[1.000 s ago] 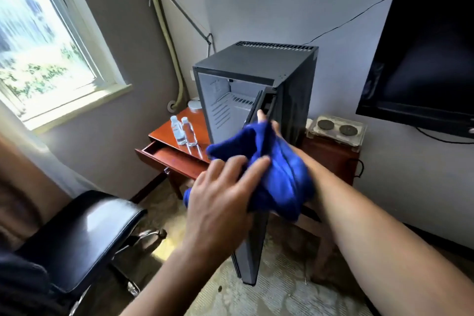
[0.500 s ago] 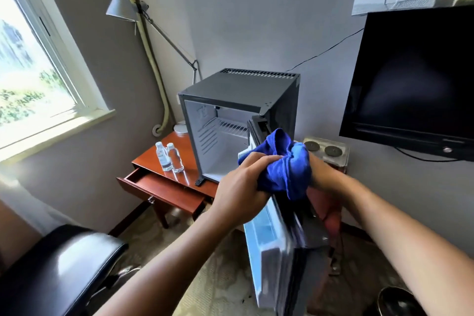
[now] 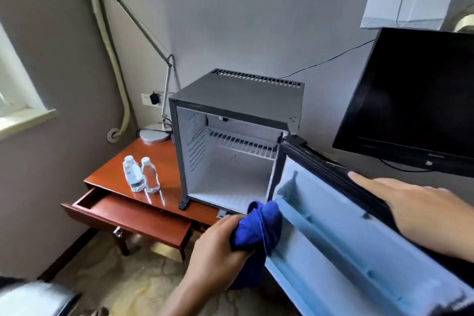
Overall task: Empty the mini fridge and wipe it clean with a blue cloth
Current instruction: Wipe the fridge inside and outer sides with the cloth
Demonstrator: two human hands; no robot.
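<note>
The dark grey mini fridge (image 3: 238, 95) stands on a red-brown wooden table (image 3: 154, 156), its white inside bare except for a wire shelf (image 3: 243, 142). The fridge door (image 3: 341, 246) is swung wide open toward me, its pale inner lining facing left. My left hand (image 3: 218, 241) grips a bunched blue cloth (image 3: 259, 226) against the door's lower inner edge. My right hand (image 3: 420, 210) lies flat on the door's black top edge. Two small water bottles (image 3: 141, 174) stand on the table, left of the fridge.
The table's drawer (image 3: 128, 213) is pulled open toward me. A desk lamp (image 3: 154, 133) stands behind the bottles, a black TV (image 3: 415, 100) hangs at the right, a window sill (image 3: 23, 120) is at the left. A black chair seat (image 3: 33, 300) is at the bottom left.
The door has swung further open. My left hand carried the blue cloth down to the door's lower inner edge. My right hand left the cloth and now rests on the door's top edge.
</note>
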